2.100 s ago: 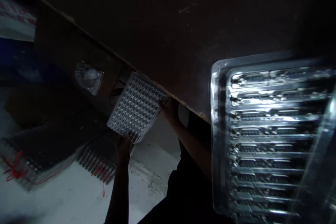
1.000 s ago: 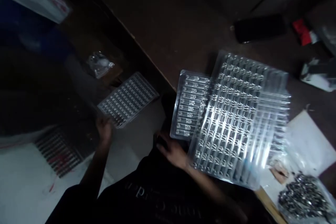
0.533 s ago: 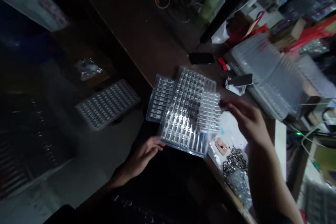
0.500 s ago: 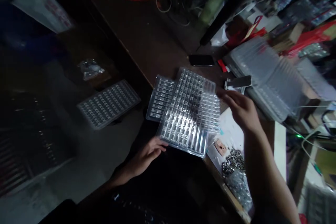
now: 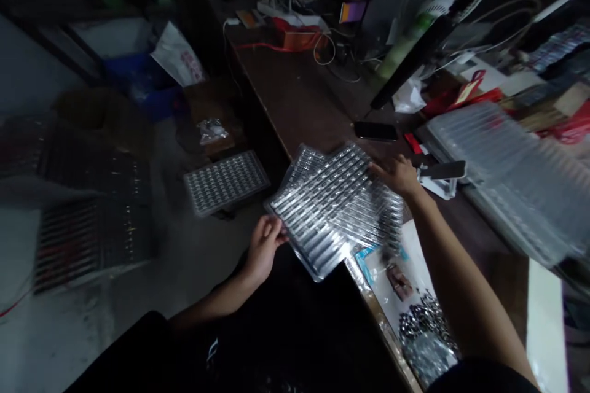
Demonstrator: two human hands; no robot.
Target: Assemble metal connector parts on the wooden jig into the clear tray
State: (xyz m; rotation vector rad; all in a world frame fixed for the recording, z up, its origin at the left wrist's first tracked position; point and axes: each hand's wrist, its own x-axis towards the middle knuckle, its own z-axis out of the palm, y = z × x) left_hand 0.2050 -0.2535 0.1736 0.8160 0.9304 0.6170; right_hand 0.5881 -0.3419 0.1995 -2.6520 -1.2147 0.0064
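Plainly, the wide dark-brown worktop is the first hazard, since its edge runs beneath the clear ribbed plastic tray and leaves that tray's near corner jutting past it; if the hold slackened, the corner could dip and spill whatever lies in the pockets, though blur hides whether they are filled; well to the right of the tray sits the long stack of translucent plastic trays, which probably only a wide swing would jostle; partly under the tray, showing past its right side, is another clear corrugated plastic sheet, whose ridges might catch and drag along; well to its left, apart from it, rests the grey rectangular pocketed tray, which a stray left elbow could bump.

As for the hands, the left hand pinches the tray's near-left edge between thumb and fingers; the right hand reaches its far-right corner, but I cannot tell whether it grips; such uneven support could twist thin plastic; near the tray's right-hand side, below the right forearm, the heap of small shiny metal pieces could be scattered by a low sleeve; just beyond its far corner, the flat black phone might be nudged.
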